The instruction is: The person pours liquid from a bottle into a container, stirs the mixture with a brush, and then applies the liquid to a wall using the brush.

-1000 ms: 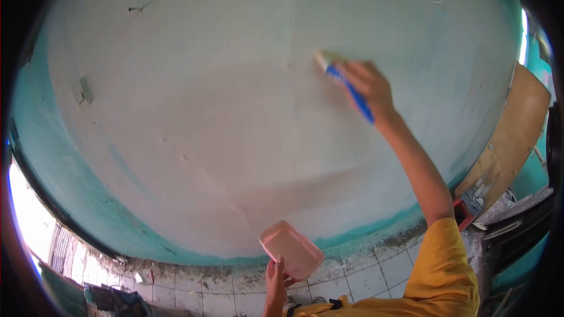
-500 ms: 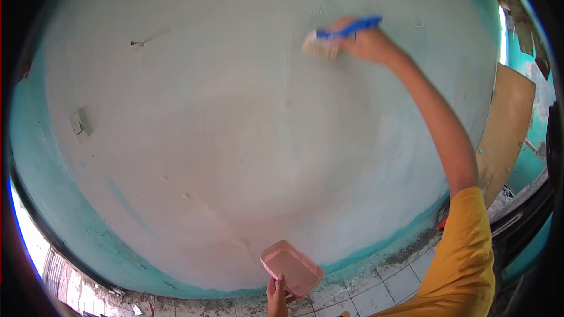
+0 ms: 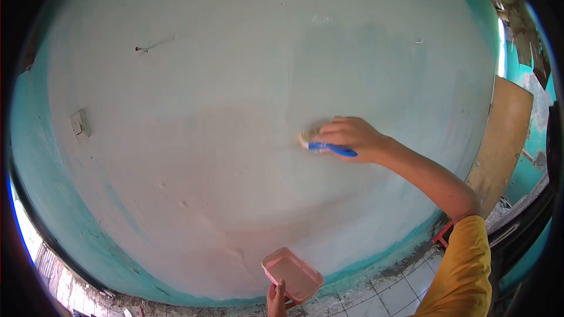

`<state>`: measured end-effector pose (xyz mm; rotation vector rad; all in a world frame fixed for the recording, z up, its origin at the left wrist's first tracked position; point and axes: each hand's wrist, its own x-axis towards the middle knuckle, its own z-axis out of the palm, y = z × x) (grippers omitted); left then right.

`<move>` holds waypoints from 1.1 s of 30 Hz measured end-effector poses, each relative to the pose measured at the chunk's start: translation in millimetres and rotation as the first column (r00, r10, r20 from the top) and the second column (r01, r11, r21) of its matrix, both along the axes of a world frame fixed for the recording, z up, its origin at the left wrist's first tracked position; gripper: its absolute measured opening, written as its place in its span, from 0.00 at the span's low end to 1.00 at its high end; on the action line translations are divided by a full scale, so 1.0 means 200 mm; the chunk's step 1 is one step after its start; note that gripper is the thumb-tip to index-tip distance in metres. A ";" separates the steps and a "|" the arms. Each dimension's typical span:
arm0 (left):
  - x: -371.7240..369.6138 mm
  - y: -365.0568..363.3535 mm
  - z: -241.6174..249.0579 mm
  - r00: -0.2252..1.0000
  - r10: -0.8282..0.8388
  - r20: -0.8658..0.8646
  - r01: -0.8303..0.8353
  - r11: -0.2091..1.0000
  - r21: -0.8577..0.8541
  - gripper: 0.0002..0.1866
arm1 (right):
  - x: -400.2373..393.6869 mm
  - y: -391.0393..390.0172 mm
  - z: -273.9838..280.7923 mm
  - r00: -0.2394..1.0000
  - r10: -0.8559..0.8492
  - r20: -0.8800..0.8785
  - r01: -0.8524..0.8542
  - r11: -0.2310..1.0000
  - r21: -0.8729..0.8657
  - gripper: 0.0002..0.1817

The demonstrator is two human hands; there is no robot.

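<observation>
My right hand [image 3: 355, 138] is wrapped round a paintbrush [image 3: 335, 149] with a blue handle and pale bristles. The bristles press against the middle of a wall [image 3: 194, 141] coated in pale grey-white paint. Turquoise still shows along the wall's edges, and a damper, greyer patch lies above the brush. Low in the view, my left hand [image 3: 277, 298] grips the near rim of a pink rectangular tub [image 3: 311, 290]. Greyish paint fills part of the tub, which is held a little in front of the wall.
A light switch [image 3: 80, 125] and a small fitting [image 3: 141, 49] are on the wall at left. A wooden board [image 3: 502, 132] leans at right, near a red object [image 3: 443, 235] on the floor. White tiles [image 3: 399, 296] run along the wall's foot.
My right hand has carried the brush down the wall from the upper part to the middle, and the handle now tilts downward. The left hand and tub have barely moved.
</observation>
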<state>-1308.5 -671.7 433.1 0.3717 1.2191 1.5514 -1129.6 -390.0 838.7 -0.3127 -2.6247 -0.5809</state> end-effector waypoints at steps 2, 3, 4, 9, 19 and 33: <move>-0.01 0.01 0.02 0.999 -0.032 -0.016 0.032 0.999 -0.018 0.45 | -0.01 0.03 0.04 0.999 0.024 -0.040 -0.025 0.999 -0.025 0.13; -0.01 0.01 0.02 0.999 -0.033 -0.018 0.032 0.999 -0.016 0.45 | -0.02 0.05 0.09 0.995 0.049 -0.081 -0.054 0.997 -0.052 0.12; 0.00 0.01 0.03 0.999 -0.031 -0.012 0.031 0.999 -0.007 0.45 | -0.04 0.07 0.20 0.988 -0.097 -0.122 0.082 0.989 -0.125 0.12; 0.01 0.01 0.11 0.995 -0.024 -0.100 0.022 1.000 -0.014 0.45 | -0.08 0.13 0.91 0.866 -0.079 -0.494 0.163 0.978 0.130 0.18; -0.03 0.05 -0.04 0.998 -0.040 -0.045 0.043 0.996 0.076 0.43 | -0.17 0.02 0.47 0.950 0.098 -0.297 0.031 0.916 0.400 0.13; -0.07 0.05 -0.02 0.997 -0.068 -0.044 0.069 0.997 0.037 0.43 | -0.21 -0.01 1.02 0.776 0.099 -0.623 0.166 0.921 0.353 0.12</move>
